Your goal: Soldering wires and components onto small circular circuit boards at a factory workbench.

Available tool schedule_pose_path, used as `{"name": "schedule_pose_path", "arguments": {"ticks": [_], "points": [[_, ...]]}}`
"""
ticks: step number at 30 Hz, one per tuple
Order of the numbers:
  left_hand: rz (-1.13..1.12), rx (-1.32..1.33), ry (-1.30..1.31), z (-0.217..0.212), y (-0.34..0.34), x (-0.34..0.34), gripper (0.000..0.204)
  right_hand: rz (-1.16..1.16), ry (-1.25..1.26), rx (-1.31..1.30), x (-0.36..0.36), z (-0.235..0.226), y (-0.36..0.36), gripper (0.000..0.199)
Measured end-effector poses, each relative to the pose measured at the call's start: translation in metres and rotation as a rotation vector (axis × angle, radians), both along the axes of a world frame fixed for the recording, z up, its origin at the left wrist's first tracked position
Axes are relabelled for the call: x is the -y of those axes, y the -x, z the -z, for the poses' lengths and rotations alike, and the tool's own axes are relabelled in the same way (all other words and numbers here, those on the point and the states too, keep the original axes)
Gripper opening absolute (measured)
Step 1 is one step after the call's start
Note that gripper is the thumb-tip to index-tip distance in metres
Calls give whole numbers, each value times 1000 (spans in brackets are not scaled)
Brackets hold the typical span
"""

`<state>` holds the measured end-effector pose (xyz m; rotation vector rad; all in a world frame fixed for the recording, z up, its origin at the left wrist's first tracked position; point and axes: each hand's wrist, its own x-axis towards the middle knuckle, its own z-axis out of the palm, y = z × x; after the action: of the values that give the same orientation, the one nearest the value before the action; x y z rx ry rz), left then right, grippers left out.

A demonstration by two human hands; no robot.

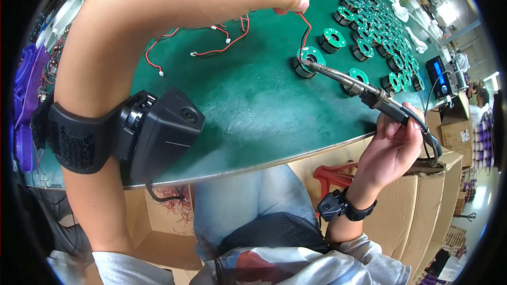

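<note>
One head-worn fisheye view looks steeply down from close above the green worktop (248, 105), facing its far edge; the person's lap lies below its near edge.

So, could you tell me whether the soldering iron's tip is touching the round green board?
Touching: the soldering iron tip rests on the round green board, beside the wire.

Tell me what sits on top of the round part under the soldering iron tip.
A green ring-shaped circuit board, with red and black wires rising from it. The solder joint itself is too small to see.
</note>
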<state>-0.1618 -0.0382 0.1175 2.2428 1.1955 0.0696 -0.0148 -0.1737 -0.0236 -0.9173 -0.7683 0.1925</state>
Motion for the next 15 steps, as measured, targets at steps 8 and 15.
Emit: {"name": "schedule_pose_path", "arguments": {"ticks": [8, 15], "points": [[-10, -99, -4, -3, 1, 0, 15, -8, -9, -8, 1, -1, -1, 24], [28, -96, 10, -2, -4, -3, 15, -1, -5, -7, 0, 0, -2, 23]]}}
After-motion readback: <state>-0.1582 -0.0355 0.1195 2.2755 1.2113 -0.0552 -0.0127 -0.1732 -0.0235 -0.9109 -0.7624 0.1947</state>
